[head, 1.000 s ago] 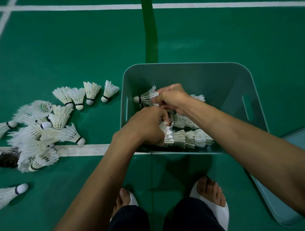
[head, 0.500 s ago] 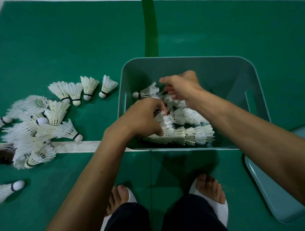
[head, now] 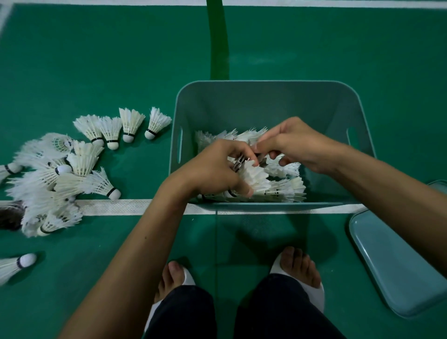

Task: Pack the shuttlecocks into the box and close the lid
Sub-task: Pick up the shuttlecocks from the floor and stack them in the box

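Beneath you spreads a green court floor (head: pixel 96 60). A white line (head: pixel 125 207) crosses the lower middle and another white strip (head: pixel 338 3) edges the top. A darker green stripe (head: pixel 219 43) drops from top centre.

The green court floor (head: pixel 96 60) bears a white line (head: pixel 135 207), a darker green stripe (head: pixel 219 43) toward its far edge, and white slippers (head: pixel 314 295).

Dim, flat overhead light, low contrast. Soft shadow on the floor (head: pixel 266 232) just near of the box (head: pixel 266 101); faint sheen on the floor far of it. Left pile of shuttlecocks (head: pixel 48 184) slightly blown out, feather detail soft. Wide-angle bends the court lines (head: pixel 121 207) toward the edges.
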Demonstrator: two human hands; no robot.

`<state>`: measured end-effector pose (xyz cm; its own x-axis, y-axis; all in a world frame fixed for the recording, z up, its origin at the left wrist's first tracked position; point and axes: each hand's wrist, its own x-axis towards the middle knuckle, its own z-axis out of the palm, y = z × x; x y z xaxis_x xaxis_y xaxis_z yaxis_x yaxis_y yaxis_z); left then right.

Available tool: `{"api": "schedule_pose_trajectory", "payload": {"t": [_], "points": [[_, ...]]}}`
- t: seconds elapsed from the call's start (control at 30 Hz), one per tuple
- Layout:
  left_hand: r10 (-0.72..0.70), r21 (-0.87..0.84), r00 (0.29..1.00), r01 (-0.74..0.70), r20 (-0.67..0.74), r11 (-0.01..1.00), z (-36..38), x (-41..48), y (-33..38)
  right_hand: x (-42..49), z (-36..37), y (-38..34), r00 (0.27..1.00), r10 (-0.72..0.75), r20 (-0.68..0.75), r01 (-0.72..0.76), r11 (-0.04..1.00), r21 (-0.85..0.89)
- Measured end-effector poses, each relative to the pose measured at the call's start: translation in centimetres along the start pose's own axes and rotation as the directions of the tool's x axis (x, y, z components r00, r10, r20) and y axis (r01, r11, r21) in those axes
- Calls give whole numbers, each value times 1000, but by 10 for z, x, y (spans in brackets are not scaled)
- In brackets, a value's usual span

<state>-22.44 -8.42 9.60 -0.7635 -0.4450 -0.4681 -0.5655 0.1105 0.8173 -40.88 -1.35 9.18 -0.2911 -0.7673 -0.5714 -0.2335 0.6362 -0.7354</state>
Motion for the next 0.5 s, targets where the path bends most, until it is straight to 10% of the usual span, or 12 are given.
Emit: {"api": "schedule_pose_trajectory", "payload": {"t": [0.17,0.5], "points": [[-33,-2,999,33,25,999,1,-7,-5,5,3,9,999,51,14,-51,998,26],[-233,246,971,215,50,945,-12,1,-6,54,18,-23,868,-173,-466,194,981,-2]]}}
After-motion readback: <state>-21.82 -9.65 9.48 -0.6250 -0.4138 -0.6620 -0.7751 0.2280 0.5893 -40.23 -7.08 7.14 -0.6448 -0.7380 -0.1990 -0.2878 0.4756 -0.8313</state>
